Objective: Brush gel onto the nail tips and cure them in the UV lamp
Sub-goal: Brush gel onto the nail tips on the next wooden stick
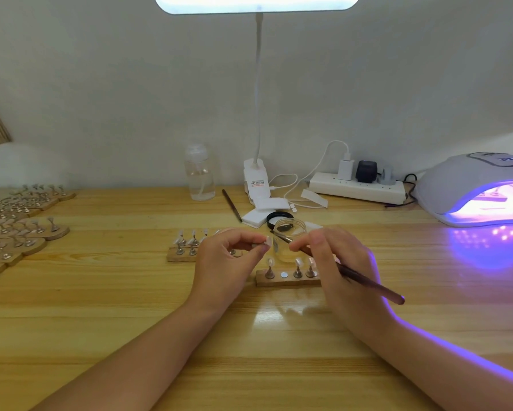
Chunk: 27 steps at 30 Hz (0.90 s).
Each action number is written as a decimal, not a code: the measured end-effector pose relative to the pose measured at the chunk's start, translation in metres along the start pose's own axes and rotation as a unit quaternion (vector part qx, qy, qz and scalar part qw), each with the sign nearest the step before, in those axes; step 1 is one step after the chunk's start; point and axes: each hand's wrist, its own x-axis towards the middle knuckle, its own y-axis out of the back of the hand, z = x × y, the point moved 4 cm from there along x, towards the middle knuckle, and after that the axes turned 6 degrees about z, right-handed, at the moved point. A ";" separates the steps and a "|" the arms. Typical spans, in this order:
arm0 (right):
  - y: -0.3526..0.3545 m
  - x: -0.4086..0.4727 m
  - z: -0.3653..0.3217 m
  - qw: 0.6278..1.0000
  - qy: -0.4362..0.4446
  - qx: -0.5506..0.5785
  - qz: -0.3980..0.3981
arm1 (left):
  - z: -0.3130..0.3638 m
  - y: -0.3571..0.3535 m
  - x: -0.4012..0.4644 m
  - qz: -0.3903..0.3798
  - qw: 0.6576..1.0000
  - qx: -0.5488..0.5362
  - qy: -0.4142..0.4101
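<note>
The left hand (228,256) pinches a small pale nail tip (267,242) between thumb and fingertips, raised above the wooden surface (130,292). Just beside it, the right hand (332,262) grips a thin dark-handled brush (368,282), its bristle end reaching toward the tip before a clear glass gel jar (289,232). The white domed UV lamp (468,188) glows violet, well apart on the right.

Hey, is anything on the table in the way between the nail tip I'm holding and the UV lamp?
Nothing visible blocks it. The nail tip in your left hand would travel right past the gel jar and your right hand; beyond them, bare table leads to the UV lamp.
</note>
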 end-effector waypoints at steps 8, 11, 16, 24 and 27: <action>0.001 -0.001 0.000 1.000 -0.011 0.018 0.002 | 0.001 0.000 0.000 -0.003 1.000 -0.003 0.008; -0.002 0.001 0.000 0.999 -0.035 0.000 -0.017 | 0.001 0.000 -0.001 -0.002 1.000 -0.004 0.014; 0.001 -0.002 0.000 0.997 -0.052 0.048 -0.013 | 0.000 0.000 0.000 -0.003 1.000 -0.004 0.018; -0.001 0.000 0.000 0.996 -0.070 0.049 -0.026 | -0.002 0.000 -0.001 -0.008 0.999 -0.011 0.034; 0.002 -0.001 0.001 0.995 -0.076 0.065 -0.010 | -0.001 0.000 0.000 -0.012 0.999 -0.007 0.029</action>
